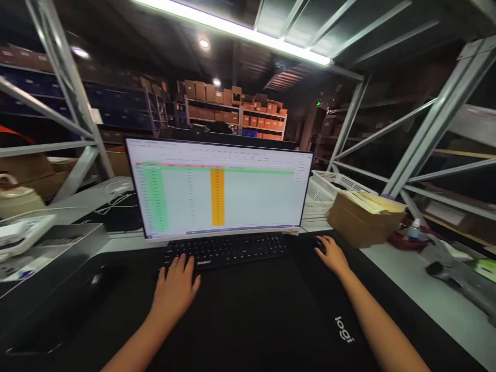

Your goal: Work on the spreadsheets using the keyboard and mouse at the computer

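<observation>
My left hand [175, 289] lies with its fingers spread at the lower left edge of a black keyboard [240, 249], fingertips on or just over the keys. My right hand [331, 254] rests over a dark computer mouse [319, 245], which its fingers partly hide. Both are on a black desk mat [248, 320] with white "logi" lettering. Behind the keyboard stands a wide monitor [256, 201] showing a spreadsheet with green and orange columns; its text is too small to read.
A cardboard box [360, 222] with yellowish envelopes and a white basket [321, 191] stand right of the monitor. A grey tray [73, 248] sits at the left. A black handheld device [457, 281] lies far right. Metal racks [430, 119] flank the desk.
</observation>
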`<state>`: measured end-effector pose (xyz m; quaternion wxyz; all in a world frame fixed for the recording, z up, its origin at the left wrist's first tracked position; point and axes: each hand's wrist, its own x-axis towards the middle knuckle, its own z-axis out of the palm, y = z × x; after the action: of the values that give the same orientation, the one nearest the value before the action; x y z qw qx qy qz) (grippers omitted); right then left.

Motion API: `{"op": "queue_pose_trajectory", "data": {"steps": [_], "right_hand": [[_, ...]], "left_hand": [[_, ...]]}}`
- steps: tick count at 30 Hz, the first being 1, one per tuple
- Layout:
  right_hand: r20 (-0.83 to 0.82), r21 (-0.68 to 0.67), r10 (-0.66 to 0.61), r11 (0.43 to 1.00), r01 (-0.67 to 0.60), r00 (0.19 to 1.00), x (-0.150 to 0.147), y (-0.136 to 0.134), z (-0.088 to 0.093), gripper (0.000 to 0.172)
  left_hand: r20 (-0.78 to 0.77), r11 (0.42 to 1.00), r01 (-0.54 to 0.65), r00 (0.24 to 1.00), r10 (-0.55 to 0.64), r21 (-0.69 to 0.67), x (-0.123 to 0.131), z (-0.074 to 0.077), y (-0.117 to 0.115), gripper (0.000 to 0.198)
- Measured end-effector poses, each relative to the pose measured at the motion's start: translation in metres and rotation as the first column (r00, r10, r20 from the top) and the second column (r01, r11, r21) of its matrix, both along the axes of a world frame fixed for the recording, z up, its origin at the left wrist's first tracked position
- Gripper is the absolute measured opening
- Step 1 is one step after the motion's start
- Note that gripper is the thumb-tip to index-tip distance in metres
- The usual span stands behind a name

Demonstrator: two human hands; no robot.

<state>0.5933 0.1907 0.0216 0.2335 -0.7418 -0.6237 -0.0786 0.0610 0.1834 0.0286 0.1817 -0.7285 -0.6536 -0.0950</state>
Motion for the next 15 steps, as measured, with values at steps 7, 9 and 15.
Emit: {"op": "queue_pose_trajectory", "data": {"steps": [7,9,15], "right_hand": [[-0.015,0.021,-0.025,0.999,0.025,1.000,-0.002,-0.001,0.000,0.048],[-0.016,0.020,-0.024,1.000,0.024,1.000,-0.003,-0.002,0.001,0.048],[-0.001,0.008,-0.015,1.000,0.015,1.000,-0.009,-0.009,0.010,0.047]], "left_hand": [[-0.023,1.000,-0.019,1.000,0.019,0.015,-0.002,-0.006,0.006,0.059],[-0.028,1.000,-0.019,0.999,0.020,0.007,-0.003,-0.006,0.006,0.060],[-0.005,1.000,-0.004,1.000,0.004,-0.006,-0.003,-0.003,0.006,0.062]]}}
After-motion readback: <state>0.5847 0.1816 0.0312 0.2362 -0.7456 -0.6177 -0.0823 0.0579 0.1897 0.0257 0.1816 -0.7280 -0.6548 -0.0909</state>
